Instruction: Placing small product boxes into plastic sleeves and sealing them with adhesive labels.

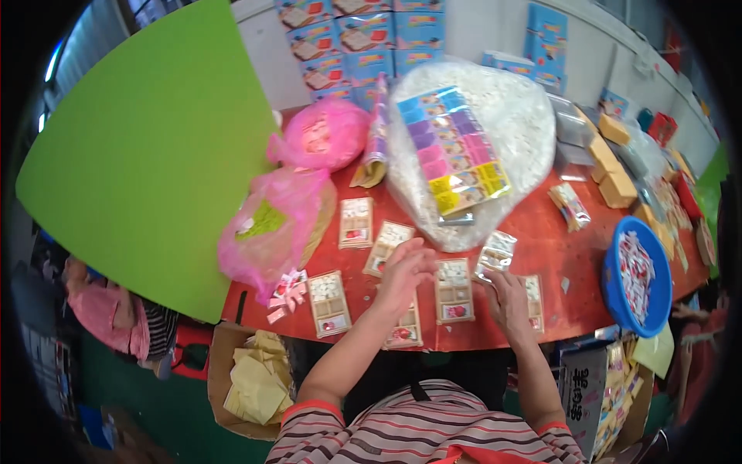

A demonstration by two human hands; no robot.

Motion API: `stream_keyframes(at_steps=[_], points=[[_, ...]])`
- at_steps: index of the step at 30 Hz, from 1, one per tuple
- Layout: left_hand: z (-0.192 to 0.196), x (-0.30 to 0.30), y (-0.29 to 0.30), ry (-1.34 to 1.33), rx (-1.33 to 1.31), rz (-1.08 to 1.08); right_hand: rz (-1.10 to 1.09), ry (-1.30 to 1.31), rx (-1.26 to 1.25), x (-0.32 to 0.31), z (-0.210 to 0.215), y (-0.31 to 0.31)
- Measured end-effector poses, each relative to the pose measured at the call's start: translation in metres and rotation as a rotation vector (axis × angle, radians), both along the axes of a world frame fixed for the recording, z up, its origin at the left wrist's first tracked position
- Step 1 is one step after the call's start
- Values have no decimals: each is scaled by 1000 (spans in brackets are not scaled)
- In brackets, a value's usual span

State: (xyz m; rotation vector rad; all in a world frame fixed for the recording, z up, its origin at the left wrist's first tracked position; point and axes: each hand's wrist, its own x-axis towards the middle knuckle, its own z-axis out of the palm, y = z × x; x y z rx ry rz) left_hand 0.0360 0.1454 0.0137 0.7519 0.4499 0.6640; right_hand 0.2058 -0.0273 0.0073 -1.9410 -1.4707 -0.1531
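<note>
Small wooden trays with compartments lie on the red table, several of them holding white pieces and a pink picture card. My left hand point(408, 272) hovers with fingers spread between an upper tray point(389, 246) and a lower tray point(406, 325), partly covering both. My right hand point(508, 303) has its thumb and fingers on the lower edge of a tilted tray point(495, 254). Another tray point(533, 301) is partly hidden behind that hand. Between my hands lies a filled tray point(454, 290). Further left are two more, a far tray point(356, 223) and a near tray point(328, 303).
A large clear bag of white pieces point(518, 131) carries colourful printed sheets point(454, 147). Pink bags point(282, 205) stand left, beside a green panel point(147, 155). A blue basin point(624, 309) of wrapped packets sits right. Cartons point(220, 379) flank me below the table edge.
</note>
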Motion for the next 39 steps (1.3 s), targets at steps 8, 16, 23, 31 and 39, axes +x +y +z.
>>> stream_keyframes(at_steps=[8,16,23,31,39], points=[[-33,60,75,46,-21,98,-104,1035,378,62,10,114],[-27,90,109,314,44,-124,-245,1361,446,94,21,154],[-23,92,127,265,50,-256,-388,-46,338,90,5,154],[-13,99,137,188,101,-389,-21,-56,98,55,14,168],[2,111,133,259,237,-351,-36,-76,38,55,19,176]])
